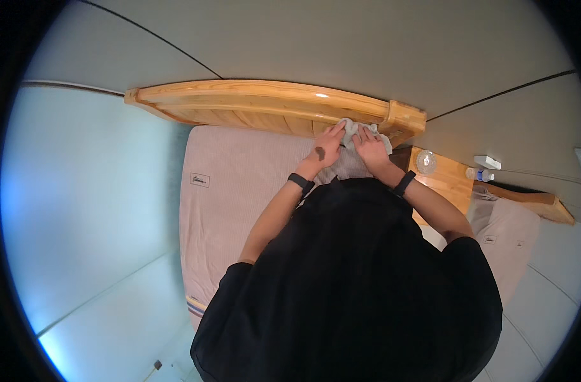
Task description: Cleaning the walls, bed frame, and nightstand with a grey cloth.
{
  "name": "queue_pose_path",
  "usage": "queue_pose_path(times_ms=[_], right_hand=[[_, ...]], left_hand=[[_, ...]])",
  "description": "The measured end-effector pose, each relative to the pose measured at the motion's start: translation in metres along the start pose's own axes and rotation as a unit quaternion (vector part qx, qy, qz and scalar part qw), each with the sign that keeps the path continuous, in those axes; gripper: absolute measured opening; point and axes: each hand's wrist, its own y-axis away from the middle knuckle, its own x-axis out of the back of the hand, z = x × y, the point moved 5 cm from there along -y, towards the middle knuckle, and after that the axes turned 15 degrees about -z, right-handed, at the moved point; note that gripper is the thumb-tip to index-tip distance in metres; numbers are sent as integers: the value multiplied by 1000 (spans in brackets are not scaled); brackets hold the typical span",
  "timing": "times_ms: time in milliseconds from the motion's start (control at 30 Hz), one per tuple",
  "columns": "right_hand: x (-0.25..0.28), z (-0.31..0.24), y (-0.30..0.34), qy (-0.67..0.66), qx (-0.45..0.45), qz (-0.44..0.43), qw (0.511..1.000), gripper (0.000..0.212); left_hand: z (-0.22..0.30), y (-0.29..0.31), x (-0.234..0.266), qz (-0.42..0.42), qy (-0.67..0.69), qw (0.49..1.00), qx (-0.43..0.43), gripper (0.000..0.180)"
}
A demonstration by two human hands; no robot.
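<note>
A crumpled white cloth (350, 128) lies bunched at the right end of the wooden headboard (252, 95), over the corner of the mattress. My left hand (327, 148) has its fingers closed on the cloth's left side. On its right part, my right hand (371, 151) grips the same cloth with bent fingers. Beneath both hands is the bed's pale pink striped sheet (239, 165). What the fingertips pinch under the cloth is hidden.
Right of the bed stands a wooden nightstand (446, 181) with a clear glass ashtray (425, 162). A small white box (487, 162) and a bottle (480, 174) are near its far edge. Beyond it is a second bed (507, 223). A grey wall (341, 44) rises behind the headboard.
</note>
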Motion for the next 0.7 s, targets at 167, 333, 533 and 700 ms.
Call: queue_pose_path(times_ms=[167,333,533,700], right_hand=[[-9,2,-4,52,10,56,997,24],[1,-43,-45,-46,72,70,994,26],[-17,-52,-94,-140,92,2,986,22],[11,-12,-57,-259,137,-87,952,42]], left_hand=[[2,1,1,15,-1,1000,11,53],[-26,34,19,44,-29,995,86,55],[-43,48,43,56,-59,992,96,58],[-37,41,29,110,13,992,68,62]])
